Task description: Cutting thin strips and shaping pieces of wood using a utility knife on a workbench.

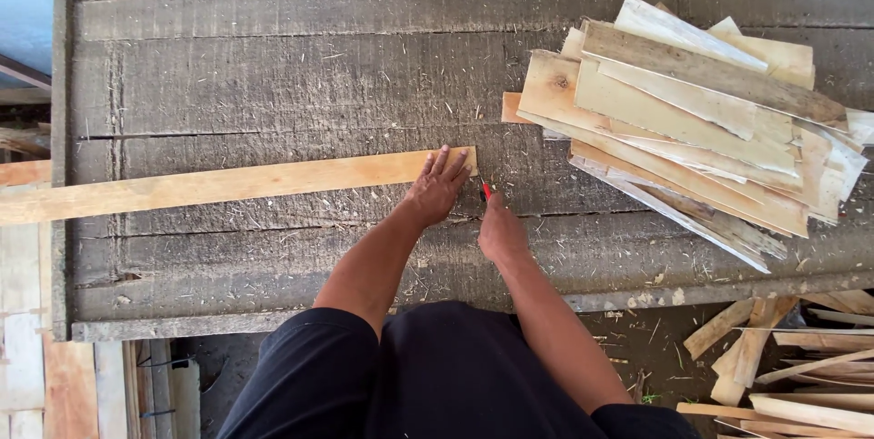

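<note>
Head view of a weathered plank workbench [273, 66]. A long pale wooden strip [228, 184] lies across the middle of the frame, running from the left edge to just right of centre. The left hand [437, 188] presses flat on the strip's right end, fingers spread apart and pointing toward the top of the frame. The right hand [499, 231], just beside and below it, is closed around a red marking tool [486, 190] — probably a pencil — whose tip meets the bench at the strip's end corner, immediately right of the left fingertips. Judged from this, marking at that end is under way; no line is visible on the strip. A stack of thin offcut boards [692, 120] fills the upper right; more wood scraps [783, 357] litter the ground at lower right.
</note>
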